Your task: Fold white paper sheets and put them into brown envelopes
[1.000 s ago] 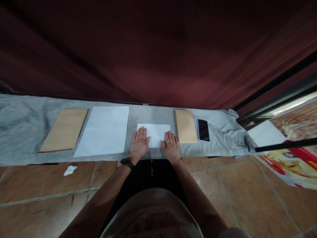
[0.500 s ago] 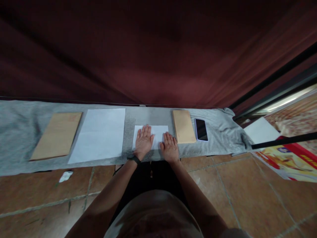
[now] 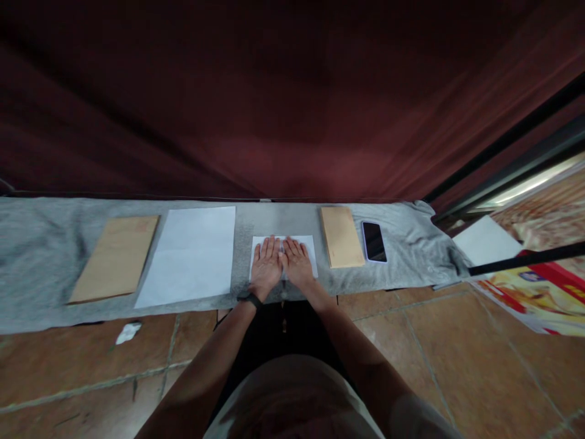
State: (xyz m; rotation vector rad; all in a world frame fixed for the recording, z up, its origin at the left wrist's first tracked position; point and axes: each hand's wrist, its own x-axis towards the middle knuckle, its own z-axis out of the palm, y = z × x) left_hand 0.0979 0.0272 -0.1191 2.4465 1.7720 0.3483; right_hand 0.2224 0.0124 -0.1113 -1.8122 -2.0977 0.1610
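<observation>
A small white sheet of paper, possibly folded, lies on the grey cloth right in front of me. Flat on its left half rests my left hand, fingers stretched out, a dark band on the wrist. My right hand lies flat on the paper too, close against the left with the thumbs meeting near the middle. Neither hand grips anything. To the left is a large white sheet, and to the right a stack of small brown envelopes.
A larger brown envelope lies at the far left of the grey cloth. Right of the small envelopes is a phone. A dark red curtain hangs behind. A white scrap and a printed box are beyond the cloth.
My right hand has slid left across the small paper, from its right edge to beside my left hand. My left hand stays flat in about the same place. The view has shifted slightly.
</observation>
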